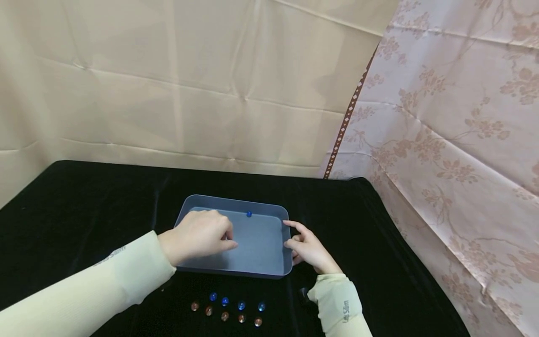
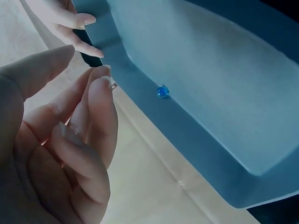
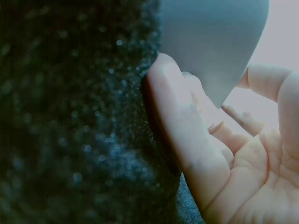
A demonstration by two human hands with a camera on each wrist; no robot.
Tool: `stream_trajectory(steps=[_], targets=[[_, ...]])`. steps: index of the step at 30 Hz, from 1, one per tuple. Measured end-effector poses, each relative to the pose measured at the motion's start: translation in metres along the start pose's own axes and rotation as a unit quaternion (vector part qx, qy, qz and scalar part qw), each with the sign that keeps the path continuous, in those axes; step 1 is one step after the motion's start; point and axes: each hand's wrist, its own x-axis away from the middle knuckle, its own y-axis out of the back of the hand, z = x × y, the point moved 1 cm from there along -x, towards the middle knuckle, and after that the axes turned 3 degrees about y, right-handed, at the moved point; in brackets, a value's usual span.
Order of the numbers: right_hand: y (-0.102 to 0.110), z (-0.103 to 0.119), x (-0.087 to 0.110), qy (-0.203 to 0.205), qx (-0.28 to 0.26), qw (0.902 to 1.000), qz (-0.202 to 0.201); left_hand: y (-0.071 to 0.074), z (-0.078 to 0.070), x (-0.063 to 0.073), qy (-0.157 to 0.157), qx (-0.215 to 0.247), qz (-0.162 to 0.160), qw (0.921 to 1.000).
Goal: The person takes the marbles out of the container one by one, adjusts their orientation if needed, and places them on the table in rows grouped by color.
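Observation:
A blue-grey rectangular tray (image 1: pixel 263 243) lies on the black cloth. Inside it, near the far wall, sits one blue glass marble (image 1: pixel 249 214), which also shows in the left wrist view as a shiny blue marble (image 2: pixel 162 91). My left hand (image 1: pixel 202 234) hovers over the tray's left part, fingers loosely bent, thumb apart from them, nothing between them. At the tray's right end my right hand (image 1: pixel 309 248) grips the wall, with fingertips over the rim. The right wrist view shows the right hand (image 3: pixel 229 144) around a corner of the tray (image 3: pixel 215 46).
In front of the tray are several blue marbles (image 1: pixel 225 301) and, nearer me, a row of several amber marbles (image 1: pixel 225 317). Black cloth (image 1: pixel 105 210) covers the table. A cream curtain (image 1: pixel 168 93) hangs behind, a flowered one (image 1: pixel 455 140) at the right.

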Motion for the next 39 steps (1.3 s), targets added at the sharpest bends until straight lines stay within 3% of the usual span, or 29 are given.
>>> stream_trajectory(steps=[7, 22, 32, 39], targets=[[0.0, 0.0, 0.0, 0.001, 0.004, 1.0, -0.002, -0.002, 0.0, -0.004, 0.006, 0.022, 0.017, 0.9996], [0.0, 0.0, 0.0, 0.001, 0.004, 1.0, -0.006, -0.009, 0.006, -0.024, 0.058, 0.046, 0.044, 0.9963], [0.0, 0.001, 0.0, -0.002, 0.003, 1.0, -0.004, -0.017, 0.007, -0.034, 0.076, 0.054, 0.048, 0.9945], [-0.001, 0.0, 0.0, 0.002, 0.002, 1.0, -0.003, -0.021, 0.009, -0.041, 0.088, 0.059, 0.033, 0.9938]])
